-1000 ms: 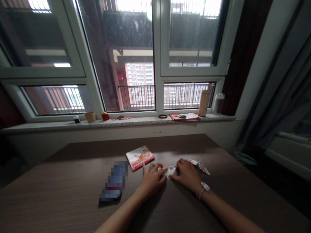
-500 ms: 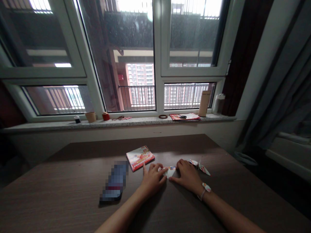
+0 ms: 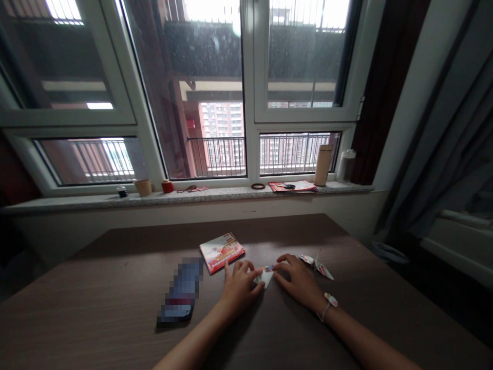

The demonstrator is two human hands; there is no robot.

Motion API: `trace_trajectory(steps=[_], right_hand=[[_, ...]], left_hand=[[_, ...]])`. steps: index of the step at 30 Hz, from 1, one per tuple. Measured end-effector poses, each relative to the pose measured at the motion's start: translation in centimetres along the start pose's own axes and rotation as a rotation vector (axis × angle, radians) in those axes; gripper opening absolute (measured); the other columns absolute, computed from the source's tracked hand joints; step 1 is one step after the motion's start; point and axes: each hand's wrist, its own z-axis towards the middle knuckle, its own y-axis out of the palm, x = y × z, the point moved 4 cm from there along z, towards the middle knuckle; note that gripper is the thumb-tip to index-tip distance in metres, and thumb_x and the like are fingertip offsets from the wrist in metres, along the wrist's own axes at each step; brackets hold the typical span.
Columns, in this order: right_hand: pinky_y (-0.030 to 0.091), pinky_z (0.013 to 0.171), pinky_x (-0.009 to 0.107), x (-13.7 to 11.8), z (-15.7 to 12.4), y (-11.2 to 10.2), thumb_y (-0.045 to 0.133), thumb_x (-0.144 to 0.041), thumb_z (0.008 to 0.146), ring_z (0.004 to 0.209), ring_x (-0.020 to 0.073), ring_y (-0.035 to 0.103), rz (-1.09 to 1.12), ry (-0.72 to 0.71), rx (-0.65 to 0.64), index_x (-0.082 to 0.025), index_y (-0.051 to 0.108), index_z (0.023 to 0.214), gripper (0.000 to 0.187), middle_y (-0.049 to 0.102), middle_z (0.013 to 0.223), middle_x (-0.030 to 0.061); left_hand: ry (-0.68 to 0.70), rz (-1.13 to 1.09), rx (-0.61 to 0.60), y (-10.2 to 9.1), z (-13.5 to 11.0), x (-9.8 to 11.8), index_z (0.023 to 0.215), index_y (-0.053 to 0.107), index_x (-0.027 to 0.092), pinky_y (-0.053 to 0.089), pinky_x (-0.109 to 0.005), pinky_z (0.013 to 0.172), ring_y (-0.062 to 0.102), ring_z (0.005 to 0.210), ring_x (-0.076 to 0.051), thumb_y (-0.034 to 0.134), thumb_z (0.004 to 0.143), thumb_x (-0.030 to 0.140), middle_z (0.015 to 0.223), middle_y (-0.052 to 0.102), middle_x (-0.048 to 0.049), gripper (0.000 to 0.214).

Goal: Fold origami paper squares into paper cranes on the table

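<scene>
A small folded piece of patterned paper (image 3: 265, 276) lies on the dark wooden table (image 3: 115, 308) between both hands. My left hand (image 3: 238, 287) rests on its left edge, fingers curled and pressing it down. My right hand (image 3: 299, 281) pinches its right side with the fingertips. A finished paper crane (image 3: 318, 265) stands just right of my right hand. A bracelet with a patterned charm (image 3: 330, 300) is on my right wrist.
A red-and-white paper pack (image 3: 222, 251) lies beyond my left hand. A blurred dark flat object (image 3: 182, 291) lies to the left. The windowsill (image 3: 185, 196) holds a cup (image 3: 143, 186), small jars, papers and two bottles (image 3: 322, 164). A curtain hangs at the right.
Both hands have shifted slightly on the folded paper, which now sits a little lower and more tucked between the fingers. Nothing else moved.
</scene>
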Motion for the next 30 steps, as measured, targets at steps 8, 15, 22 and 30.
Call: trace_trajectory(steps=[8,15,22,30], right_hand=[[0.039,0.096,0.029,-0.2,-0.2,0.8,0.057,-0.031,0.087,0.108,0.0184,0.052,-0.031,0.003,-0.061,-0.029,0.075,0.090,0.018,0.060,0.109,0.0042],[0.039,0.093,0.031,0.3,0.3,0.6,0.050,-0.034,0.090,0.105,0.0216,0.052,-0.241,0.090,0.039,-0.026,0.075,0.092,0.026,0.060,0.104,0.0074],[0.040,0.089,0.032,0.5,0.6,0.9,0.047,-0.032,0.091,0.102,0.0240,0.052,-0.381,0.126,0.054,-0.026,0.073,0.099,0.028,0.060,0.099,0.0094],[0.041,0.092,0.034,0.5,0.8,0.9,0.047,-0.026,0.090,0.104,0.0242,0.053,-0.353,0.098,0.083,-0.018,0.068,0.103,0.025,0.060,0.104,0.0111]], left_hand=[[-0.064,-0.015,-0.032,-0.2,0.3,-0.1,0.111,0.065,0.040,0.006,-0.068,0.106,0.044,0.113,-0.029,0.061,0.077,0.055,0.115,0.059,-0.0026,0.037],[-0.115,-0.019,-0.016,-0.1,0.4,-0.4,0.109,0.066,0.042,0.005,-0.067,0.106,0.038,0.124,-0.033,0.066,0.072,0.055,0.131,0.051,-0.0034,0.039],[-0.136,-0.036,-0.010,-0.2,0.3,-0.6,0.107,0.067,0.044,0.003,-0.069,0.105,0.036,0.127,-0.034,0.068,0.070,0.057,0.134,0.050,-0.0032,0.039],[-0.143,-0.068,-0.013,0.0,0.4,-0.8,0.108,0.067,0.042,0.005,-0.069,0.105,0.037,0.128,-0.033,0.068,0.071,0.054,0.133,0.051,-0.0061,0.039]])
